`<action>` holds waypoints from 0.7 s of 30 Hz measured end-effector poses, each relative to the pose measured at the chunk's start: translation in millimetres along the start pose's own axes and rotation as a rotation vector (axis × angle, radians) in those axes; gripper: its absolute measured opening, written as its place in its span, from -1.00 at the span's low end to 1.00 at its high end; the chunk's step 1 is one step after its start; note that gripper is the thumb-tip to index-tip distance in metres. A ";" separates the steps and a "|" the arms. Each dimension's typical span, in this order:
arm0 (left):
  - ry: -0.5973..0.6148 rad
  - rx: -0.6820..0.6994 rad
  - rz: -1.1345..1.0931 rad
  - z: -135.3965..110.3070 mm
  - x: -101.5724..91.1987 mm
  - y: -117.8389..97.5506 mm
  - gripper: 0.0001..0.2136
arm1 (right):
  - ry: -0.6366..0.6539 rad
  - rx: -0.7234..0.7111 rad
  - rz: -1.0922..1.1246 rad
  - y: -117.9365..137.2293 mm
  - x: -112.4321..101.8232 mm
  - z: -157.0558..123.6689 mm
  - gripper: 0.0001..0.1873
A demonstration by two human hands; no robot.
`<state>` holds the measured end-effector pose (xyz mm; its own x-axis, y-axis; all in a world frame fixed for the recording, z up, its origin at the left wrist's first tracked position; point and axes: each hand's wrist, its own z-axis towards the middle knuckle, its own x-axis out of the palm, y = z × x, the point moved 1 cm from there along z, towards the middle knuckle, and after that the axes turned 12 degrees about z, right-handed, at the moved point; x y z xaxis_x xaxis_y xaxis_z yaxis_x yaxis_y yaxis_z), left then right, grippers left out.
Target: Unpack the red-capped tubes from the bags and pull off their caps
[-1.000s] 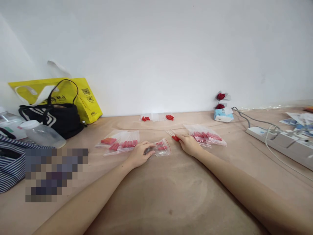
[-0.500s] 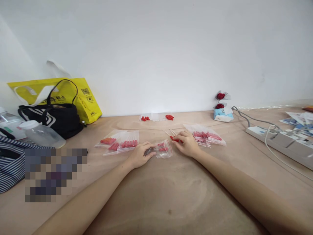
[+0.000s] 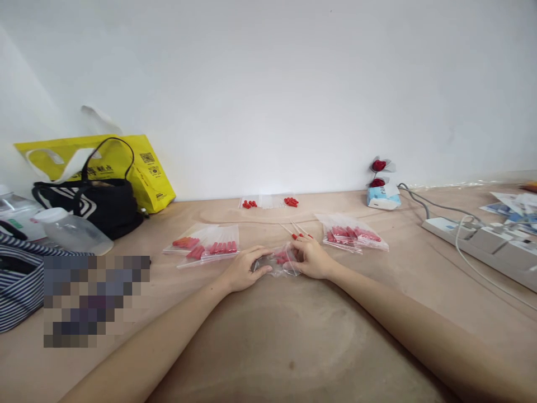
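Observation:
A clear plastic bag with red pieces inside lies between my hands on the wooden table. My left hand grips its left side, thumb in front and fingers behind. At the bag's right edge, my right hand is closed on the plastic, the thumb and fingers bent round it. Just beyond the right hand are a few thin pale sticks with red ends, partly covered by its fingers. Whether that hand also touches them is hidden.
Flat clear bags of red-ended pieces lie at the left and right. Two red clusters sit on plastic by the wall. Bags and a plastic bottle stand left; a tissue pack and power strip are right.
My right hand has left the red-ended sticks and moved left and toward me onto the bag's right edge. The sticks stay on the table. The left hand has barely moved.

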<state>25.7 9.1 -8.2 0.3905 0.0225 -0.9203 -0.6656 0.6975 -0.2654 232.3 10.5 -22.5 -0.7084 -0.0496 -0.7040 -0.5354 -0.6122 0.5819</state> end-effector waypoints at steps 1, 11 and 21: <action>0.003 -0.004 -0.003 0.0 0.2 -0.1 -0.70 | -0.006 0.014 0.019 0.4 0.1 0.0 -0.71; 0.021 -0.045 -0.002 0.1 1.0 1.1 -0.67 | 0.066 -0.022 0.073 8.1 2.8 1.0 -0.85; 0.017 -0.046 -0.029 -0.3 2.9 2.7 -0.67 | 0.080 0.058 0.275 13.2 -5.4 1.3 -0.94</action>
<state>24.8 10.8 -11.7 0.3998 -0.0094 -0.9166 -0.6831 0.6637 -0.3048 228.5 3.7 -10.6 -0.7930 -0.2711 -0.5456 -0.3557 -0.5210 0.7759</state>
